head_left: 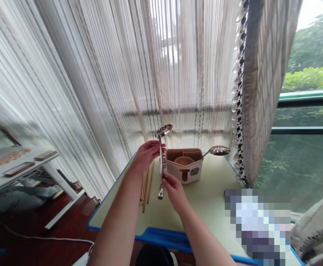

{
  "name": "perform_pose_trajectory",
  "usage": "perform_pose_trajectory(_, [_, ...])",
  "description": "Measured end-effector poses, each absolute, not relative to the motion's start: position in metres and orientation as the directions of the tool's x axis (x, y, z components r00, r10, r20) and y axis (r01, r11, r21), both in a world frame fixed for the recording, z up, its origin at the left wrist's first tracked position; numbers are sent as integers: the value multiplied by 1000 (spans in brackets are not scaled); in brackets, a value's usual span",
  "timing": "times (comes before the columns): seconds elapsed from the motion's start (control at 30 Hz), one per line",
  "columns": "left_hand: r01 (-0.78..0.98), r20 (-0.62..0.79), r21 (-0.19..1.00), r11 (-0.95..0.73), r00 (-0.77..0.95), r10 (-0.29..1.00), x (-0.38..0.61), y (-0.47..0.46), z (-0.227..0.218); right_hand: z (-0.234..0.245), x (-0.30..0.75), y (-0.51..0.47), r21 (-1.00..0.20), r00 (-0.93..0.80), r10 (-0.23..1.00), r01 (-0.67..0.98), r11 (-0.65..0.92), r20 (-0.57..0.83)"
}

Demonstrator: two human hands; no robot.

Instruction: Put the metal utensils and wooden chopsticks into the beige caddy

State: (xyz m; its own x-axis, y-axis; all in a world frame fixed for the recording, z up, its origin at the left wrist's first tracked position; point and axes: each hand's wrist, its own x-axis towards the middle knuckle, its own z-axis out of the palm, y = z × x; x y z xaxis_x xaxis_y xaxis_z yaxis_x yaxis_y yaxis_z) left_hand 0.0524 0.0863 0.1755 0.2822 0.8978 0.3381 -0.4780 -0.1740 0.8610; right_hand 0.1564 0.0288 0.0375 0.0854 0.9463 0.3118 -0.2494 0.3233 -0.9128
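A metal slotted ladle (161,155) stands nearly upright above the table, its perforated bowl at the top. My left hand (148,153) grips the handle just under the bowl, fingers closed. Lower down, my right hand (174,190) pinches the same handle near its hanging end. Just behind it is a beige utensil holder (185,171) with brown inner compartments. A second slotted utensil (219,150) sticks out past the holder's right side; its lower handle is hidden. Several wooden chopsticks (145,188) lie left of the ladle, partly behind my left arm.
The pale table (205,218) has a blue edge and a blue front ledge (164,236). A pixelated patch covers its right front corner. At left stands a white table (22,162) with trays. A curtain (122,74) hangs behind, and a white cable (47,237) crosses the floor.
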Motion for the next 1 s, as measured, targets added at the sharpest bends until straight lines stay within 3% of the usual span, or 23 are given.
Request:
perform_pose_trajectory(0.13, [-467,332,867,-173,284,899,55,95,181,44,160,26,-893,84,970,-381,241,226])
perform_pose_trajectory(0.4, [-452,369,867,-211,297,880,77,97,194,59,186,28,-859,274,947,-431,276,167])
perform_pose_trajectory(0.6, [-416,359,888,-194,365,859,104,98,200,55,187,32,-760,198,969,-605,237,145])
perform_pose_trajectory(0.73, [-433,393,874,-219,367,843,118,93,208,66,198,26,-823,197,948,-474,314,249])
perform_pose_trajectory(0.83, [-433,430,865,-256,372,823,126,87,214,75,212,20,-865,237,894,-252,434,380])
perform_pose_trajectory(1.0, [-410,474,857,-311,395,787,143,81,220,84,233,13,-813,269,769,128,568,579])
